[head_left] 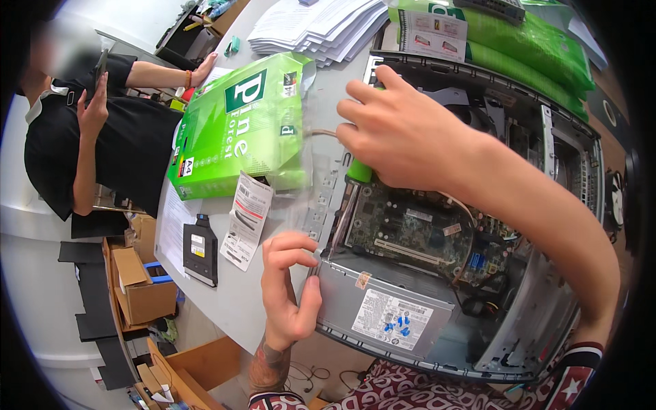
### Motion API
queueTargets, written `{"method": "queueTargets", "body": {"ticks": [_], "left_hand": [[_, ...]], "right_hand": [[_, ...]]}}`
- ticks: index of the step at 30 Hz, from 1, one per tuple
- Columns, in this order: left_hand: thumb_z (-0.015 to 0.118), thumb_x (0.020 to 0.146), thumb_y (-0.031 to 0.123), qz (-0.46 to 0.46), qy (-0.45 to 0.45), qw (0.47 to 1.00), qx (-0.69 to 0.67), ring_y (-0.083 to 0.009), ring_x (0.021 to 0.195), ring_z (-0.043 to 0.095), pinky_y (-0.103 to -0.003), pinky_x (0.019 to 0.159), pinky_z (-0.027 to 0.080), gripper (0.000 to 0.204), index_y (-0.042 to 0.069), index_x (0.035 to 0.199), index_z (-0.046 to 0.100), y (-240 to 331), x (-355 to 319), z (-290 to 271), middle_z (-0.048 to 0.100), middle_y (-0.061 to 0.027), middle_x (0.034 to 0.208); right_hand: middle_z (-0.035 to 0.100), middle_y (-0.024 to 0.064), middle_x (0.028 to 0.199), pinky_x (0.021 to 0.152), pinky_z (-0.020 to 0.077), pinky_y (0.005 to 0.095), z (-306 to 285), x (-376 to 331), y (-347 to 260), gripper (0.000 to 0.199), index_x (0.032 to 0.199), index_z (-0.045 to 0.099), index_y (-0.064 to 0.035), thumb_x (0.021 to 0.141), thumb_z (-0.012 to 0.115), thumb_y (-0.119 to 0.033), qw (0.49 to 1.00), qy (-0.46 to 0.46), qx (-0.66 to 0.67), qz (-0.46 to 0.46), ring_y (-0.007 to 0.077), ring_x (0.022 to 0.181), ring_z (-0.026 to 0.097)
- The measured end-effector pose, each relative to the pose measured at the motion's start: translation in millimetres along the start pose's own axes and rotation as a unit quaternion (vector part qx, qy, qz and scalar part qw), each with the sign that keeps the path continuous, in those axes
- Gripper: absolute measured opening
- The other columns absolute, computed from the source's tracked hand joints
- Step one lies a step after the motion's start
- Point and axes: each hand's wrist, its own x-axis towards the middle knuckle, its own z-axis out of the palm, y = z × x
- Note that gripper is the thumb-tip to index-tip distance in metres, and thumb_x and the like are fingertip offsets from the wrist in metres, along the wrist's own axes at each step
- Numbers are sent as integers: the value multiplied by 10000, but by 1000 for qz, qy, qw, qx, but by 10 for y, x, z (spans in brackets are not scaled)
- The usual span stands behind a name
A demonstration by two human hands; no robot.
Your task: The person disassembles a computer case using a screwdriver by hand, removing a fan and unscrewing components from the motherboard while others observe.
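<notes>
An open desktop computer case lies in front of me, its insides bare. My right hand is closed round the green handle of a screwdriver. The metal shaft slants down along the left side of the case, toward the corner of the grey power supply; its tip is hard to make out. My left hand is loosely curled at the left edge of the power supply, thumb apart from the fingers, holding nothing. Beneath my right forearm shows the green motherboard with a few cables.
A green paper pack lies left of the case, beside a printed slip and a black optical drive. Paper stacks and more green packs stand behind. Across the table, another person holds a phone.
</notes>
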Motion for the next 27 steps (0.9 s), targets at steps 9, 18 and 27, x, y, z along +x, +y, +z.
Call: {"method": "queueTargets", "body": {"ticks": [9,18,27], "left_hand": [[539,658,-16,-18,-2,1000,10,-348,1080,495,-480,1008,385,344,11,1001,525,-45,-21,8,600,-191,1106],[565,638,21,-43,-6,999,13,-361,1072,492,-494,990,387,374,39,1009,525,-17,-42,-30,618,-188,1081],[577,650,52,-43,0,999,-2,-352,1079,481,-494,983,384,351,34,999,543,-23,-31,1,606,-192,1090]], "right_hand": [[555,37,1043,777,428,354,16,111,201,369,1042,539,-118,743,744,-186,985,-46,128,-107,190,1020,561],[553,-4,973,669,414,326,33,145,211,367,866,530,-157,620,789,-242,988,-22,76,-130,146,890,589],[635,25,850,625,495,350,-44,260,229,229,804,616,-117,678,775,-222,986,-77,66,-132,185,812,658]]}}
